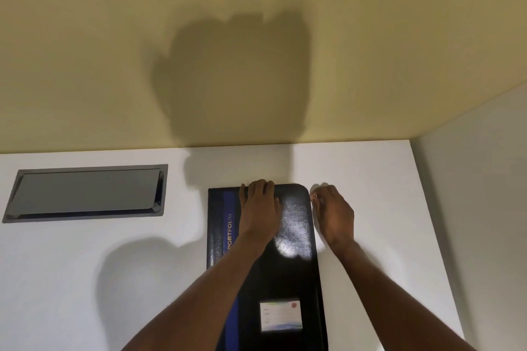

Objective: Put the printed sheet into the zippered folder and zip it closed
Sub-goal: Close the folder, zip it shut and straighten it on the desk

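At desk's far edge: left hand [258, 208], fingers flat, steadies closed portfolio [296, 239]; right hand [332, 212] pinches zipper pull [314, 196], zipping likely rounds the corner next.

Only readable bit is "PORTFOLIO", in gold running lengthwise along the blue stripe [228, 225] on the black folder [293, 236]. The white label [281, 314] near its lower end is too blurry to read.
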Demonstrator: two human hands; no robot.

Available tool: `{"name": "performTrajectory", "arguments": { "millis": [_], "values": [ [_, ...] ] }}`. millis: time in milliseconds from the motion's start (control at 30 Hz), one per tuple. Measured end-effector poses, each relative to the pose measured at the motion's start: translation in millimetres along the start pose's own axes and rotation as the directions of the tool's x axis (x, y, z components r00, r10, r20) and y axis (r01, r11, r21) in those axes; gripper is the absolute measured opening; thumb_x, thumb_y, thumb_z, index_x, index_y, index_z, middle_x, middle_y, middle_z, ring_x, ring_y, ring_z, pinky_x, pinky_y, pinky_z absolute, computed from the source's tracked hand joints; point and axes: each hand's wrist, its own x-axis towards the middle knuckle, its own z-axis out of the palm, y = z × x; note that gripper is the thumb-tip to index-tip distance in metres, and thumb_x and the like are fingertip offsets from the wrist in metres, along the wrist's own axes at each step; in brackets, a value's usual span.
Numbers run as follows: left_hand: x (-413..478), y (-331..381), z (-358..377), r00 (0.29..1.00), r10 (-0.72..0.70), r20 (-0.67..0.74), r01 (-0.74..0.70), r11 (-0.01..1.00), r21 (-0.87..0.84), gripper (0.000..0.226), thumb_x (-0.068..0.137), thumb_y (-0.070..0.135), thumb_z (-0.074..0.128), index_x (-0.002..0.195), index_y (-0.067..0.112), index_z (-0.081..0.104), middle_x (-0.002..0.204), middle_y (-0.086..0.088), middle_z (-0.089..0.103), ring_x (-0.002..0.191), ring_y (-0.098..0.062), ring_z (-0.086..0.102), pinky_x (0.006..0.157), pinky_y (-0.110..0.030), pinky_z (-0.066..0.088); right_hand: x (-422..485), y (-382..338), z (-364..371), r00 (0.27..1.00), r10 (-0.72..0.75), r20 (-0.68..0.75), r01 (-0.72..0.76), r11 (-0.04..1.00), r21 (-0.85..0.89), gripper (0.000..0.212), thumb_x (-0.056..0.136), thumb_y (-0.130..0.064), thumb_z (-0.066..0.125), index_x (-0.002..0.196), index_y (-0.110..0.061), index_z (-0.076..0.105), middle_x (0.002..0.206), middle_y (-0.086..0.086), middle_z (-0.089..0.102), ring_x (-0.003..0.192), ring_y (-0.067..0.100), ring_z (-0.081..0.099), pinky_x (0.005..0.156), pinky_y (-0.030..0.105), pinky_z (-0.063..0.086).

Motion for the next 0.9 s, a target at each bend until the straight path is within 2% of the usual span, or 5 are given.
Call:
{"name": "performTrajectory", "arguments": {
  "millis": [267,367,467,633,900],
  "values": [
    [1.3,6.9,4.9,0.999,-0.019,-0.028,0.019,1.000,-0.016,0.038,0.100,0.027,0.056,0.133,0.010,0.057,0.128,-0.010,0.059,0.127,-0.029,0.053,0.124,-0.057,0.025,69.9,-8.6,-12.5,0.920,-0.257,0.296,0.269,0.963,-0.001,0.006,0.096,-0.022,0.064,0.092,-0.023,0.067,0.090,-0.003,0.067,0.085,0.020,0.064,0.068,0.032,0.049],
    [2.3,5.9,9.1,0.998,-0.019,-0.060,0.018,1.000,-0.015,0.038,0.097,0.029,0.062,0.129,0.010,0.060,0.123,-0.010,0.061,0.123,-0.029,0.056,0.123,-0.058,0.028,93.2,-22.3,-13.4,0.860,-0.314,0.402,0.322,0.945,0.051,0.009,0.090,-0.015,0.069,0.086,-0.023,0.068,0.090,-0.007,0.067,0.084,0.008,0.061,0.069,0.017,0.041],
    [3.0,6.8,13.5,0.996,-0.020,-0.090,0.019,1.000,-0.014,0.038,0.096,0.030,0.062,0.129,0.010,0.060,0.122,-0.010,0.060,0.122,-0.030,0.056,0.124,-0.058,0.026,113.8,-42.8,-11.5,0.776,-0.369,0.512,0.410,0.912,0.037,0.003,0.089,-0.020,0.071,0.087,-0.018,0.071,0.093,-0.005,0.068,0.092,0.015,0.065,0.074,0.028,0.047],
    [2.1,8.4,17.8,0.987,-0.030,-0.160,0.019,0.997,-0.070,0.049,0.091,0.028,0.069,0.135,0.010,0.057,0.134,-0.013,0.047,0.135,-0.030,0.043,0.125,-0.058,0.021,129.9,-77.9,-2.7,0.672,-0.435,0.599,0.551,0.834,-0.013,0.015,0.097,-0.023,0.064,0.099,-0.016,0.077,0.103,0.004,0.069,0.099,0.023,0.066,0.084,0.039,0.049],
    [-8.5,13.4,25.4,0.987,-0.040,-0.153,0.019,0.991,-0.135,0.051,0.100,0.029,0.057,0.146,0.009,0.050,0.145,-0.017,0.042,0.142,-0.035,0.037,0.123,-0.054,0.031,135.4,-130.0,30.6,0.582,-0.405,0.705,0.610,0.791,-0.050,0.013,0.092,-0.018,0.062,0.097,-0.021,0.074,0.109,-0.002,0.067,0.099,0.023,0.065,0.086,0.040,0.052]
  ]
}}
